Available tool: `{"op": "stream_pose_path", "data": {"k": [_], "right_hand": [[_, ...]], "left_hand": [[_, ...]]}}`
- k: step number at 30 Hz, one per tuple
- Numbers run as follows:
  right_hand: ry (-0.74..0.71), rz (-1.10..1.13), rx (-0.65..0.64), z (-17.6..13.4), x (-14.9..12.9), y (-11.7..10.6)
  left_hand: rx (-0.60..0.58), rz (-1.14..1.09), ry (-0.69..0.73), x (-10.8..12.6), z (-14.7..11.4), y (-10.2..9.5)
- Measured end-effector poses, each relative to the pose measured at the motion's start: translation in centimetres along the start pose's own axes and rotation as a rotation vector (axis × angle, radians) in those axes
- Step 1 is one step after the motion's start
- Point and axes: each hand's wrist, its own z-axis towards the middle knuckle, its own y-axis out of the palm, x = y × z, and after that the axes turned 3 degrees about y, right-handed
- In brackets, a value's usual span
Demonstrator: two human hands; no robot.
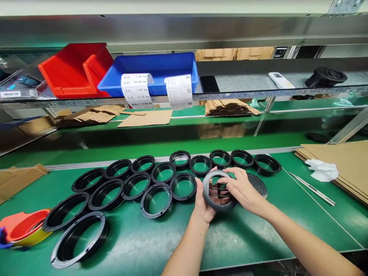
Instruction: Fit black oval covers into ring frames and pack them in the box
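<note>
Round vent (207, 197), one: dark grey rim, thin dark crossbars within the opening. Location: in both hands, raised above the near side of a green bench (138, 249).

Left hand (205, 205): fingers closed about the left side of the rim, thumb in front, fingers partly seen through the opening.

Right hand (243, 189): fingers bent and slightly parted, touching the rim's upper right and reaching over the opening; cannot tell whether they pinch or only rest.

Dark disc (260, 186), one: on the bench, partly hidden behind the right hand.

Black rings (144, 204), fifteen: loosely spread on the bench, green surface showing through their centres.

Tape rolls (28, 226), orange and yellow: bench, far left.

Cardboard sheets (349, 161), stacked: bench, right; crumpled white tissue (322, 170) at their edge.

Blue tray (152, 61), one: on the shelf (241, 73); two printed paper strips (178, 90) curl over its front rim, one reading 7.82 kg and 10.35 kg.

Red bin (71, 69), one: beside the blue tray; contents not visible.

Clear plastic box (18, 94), one: shelf, far left, white label in front; contents too blurred to identify.
</note>
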Motion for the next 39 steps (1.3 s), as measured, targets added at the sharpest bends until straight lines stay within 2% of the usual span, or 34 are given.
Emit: {"op": "stream_pose_path", "data": {"k": [6,11,14,17,19,21,23,25,27,29,31,35,39], "right_hand": [[0.02,0.214,0.047,0.0,-0.8,-1.7],[0.014,0.155,0.09,-0.4,-0.8,-0.8],[-0.126,-0.03,0.096,-1.1,-0.7,0.5],[-0.302,-0.218,0.014,-1.8,-1.0,1.3],[-0.259,-0.238,-0.037,-2.2,-1.3,1.3],[-0.137,-0.184,-0.088,-2.4,-1.6,0.9],[-0.046,-0.098,-0.149,-2.4,-1.3,0.4],[0.013,-0.041,-0.143,-2.0,-0.2,0.0],[0.093,-0.055,-0.049,-1.2,1.4,0.0],[0.173,-0.134,0.017,0.0,3.0,0.4],[0.204,-0.228,-0.019,1.3,3.9,1.2],[0.153,-0.361,-0.139,2.7,4.1,3.9],[0.079,-0.428,-0.173,1.1,3.7,6.1]], "left_hand": [[-0.067,-0.045,0.007,0.3,-0.1,0.5],[-0.038,-0.065,-0.018,0.5,0.1,0.3],[0.036,-0.069,0.003,0.7,0.3,0.3],[0.11,-0.041,0.07,0.5,0.4,0.5],[0.089,0.037,0.076,0.0,0.2,0.8],[0.046,0.127,0.05,-0.8,0.0,1.1],[0.053,0.235,0.017,-1.4,-0.2,1.2],[0.167,0.406,0.079,-1.4,-0.1,1.1],[0.363,0.592,0.311,-0.7,0.2,0.8],[0.555,0.662,0.583,0.6,0.5,0.5],[0.662,0.633,0.722,1.7,0.7,0.3],[0.682,0.592,0.708,2.4,0.9,-0.2],[0.685,0.519,0.647,2.1,1.0,-0.3]]}}
